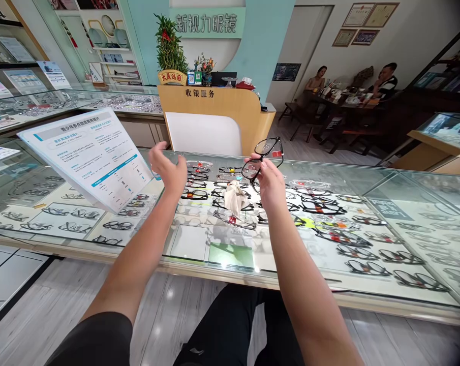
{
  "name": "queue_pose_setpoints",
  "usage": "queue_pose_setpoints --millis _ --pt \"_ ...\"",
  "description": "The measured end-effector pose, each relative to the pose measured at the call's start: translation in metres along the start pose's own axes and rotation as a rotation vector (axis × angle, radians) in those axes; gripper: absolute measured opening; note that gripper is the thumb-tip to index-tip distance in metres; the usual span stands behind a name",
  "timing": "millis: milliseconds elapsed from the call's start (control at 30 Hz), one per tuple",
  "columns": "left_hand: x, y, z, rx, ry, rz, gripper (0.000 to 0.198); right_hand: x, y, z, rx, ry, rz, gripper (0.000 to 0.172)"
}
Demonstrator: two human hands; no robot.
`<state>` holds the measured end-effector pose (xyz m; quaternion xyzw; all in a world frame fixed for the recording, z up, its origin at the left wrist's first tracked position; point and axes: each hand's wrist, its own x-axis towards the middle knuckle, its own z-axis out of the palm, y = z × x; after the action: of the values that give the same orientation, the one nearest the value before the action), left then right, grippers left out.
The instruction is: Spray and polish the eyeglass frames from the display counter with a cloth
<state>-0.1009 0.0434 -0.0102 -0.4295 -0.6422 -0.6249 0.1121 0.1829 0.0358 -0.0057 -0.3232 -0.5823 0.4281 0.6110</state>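
Black-framed glasses with a red sticker on one lens are held up in my right hand, whose fingers pinch them above the counter. My left hand is raised to the left with its fingers apart and nothing in it. Between and below the hands, a crumpled beige cloth lies on the glass counter among rows of glasses. Clear-framed glasses with a red tag lie just in front of the cloth.
A printed white board stands tilted left of my left hand. More glasses spread to the right. Behind the counter is a wooden cashier desk with a plant. Two people sit at a table at the back right.
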Motion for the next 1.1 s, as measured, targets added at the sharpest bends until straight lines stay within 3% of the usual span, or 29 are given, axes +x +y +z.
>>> queue_pose_setpoints --millis 67,133,200,233,367,467,567,633,767,967,1100 --pt "-0.022 0.025 -0.006 -0.082 -0.206 0.120 0.038 0.000 0.000 0.000 -0.019 0.002 0.003 0.053" --pt "-0.046 0.046 -0.010 -0.167 -0.601 0.250 0.015 0.000 0.000 0.000 -0.013 0.007 0.007 0.052" --pt "-0.068 0.059 -0.011 -0.139 -0.912 0.328 0.014 0.000 0.000 0.000 0.001 0.010 0.011 0.049" --pt "-0.077 0.063 -0.010 -0.115 -0.961 0.334 0.020 0.000 0.000 0.000 0.004 0.010 0.013 0.048" --pt "-0.096 0.063 -0.001 -0.035 -0.969 0.276 0.037 0.000 0.002 0.000 0.017 -0.003 0.004 0.045" --pt "-0.094 0.062 0.001 0.129 -1.020 0.232 0.035 0.001 0.005 0.000 0.032 -0.001 -0.002 0.047" --pt "-0.090 0.064 -0.001 0.339 -1.126 0.324 0.025 0.002 0.007 0.000 0.052 0.009 -0.007 0.048" --pt "-0.089 0.065 -0.002 0.354 -1.146 0.365 0.024 0.002 0.008 0.000 0.067 0.008 -0.015 0.046" --pt "-0.085 0.058 0.004 0.112 -1.060 0.264 0.018 0.002 0.008 -0.001 0.066 0.016 -0.028 0.045" --pt "-0.063 0.049 0.011 -0.519 -1.054 -0.246 0.021 0.002 0.005 -0.001 0.045 0.033 -0.037 0.046" --pt "-0.047 0.052 0.004 -0.811 -0.944 -0.414 0.024 0.001 0.004 -0.001 0.039 0.031 -0.035 0.047"
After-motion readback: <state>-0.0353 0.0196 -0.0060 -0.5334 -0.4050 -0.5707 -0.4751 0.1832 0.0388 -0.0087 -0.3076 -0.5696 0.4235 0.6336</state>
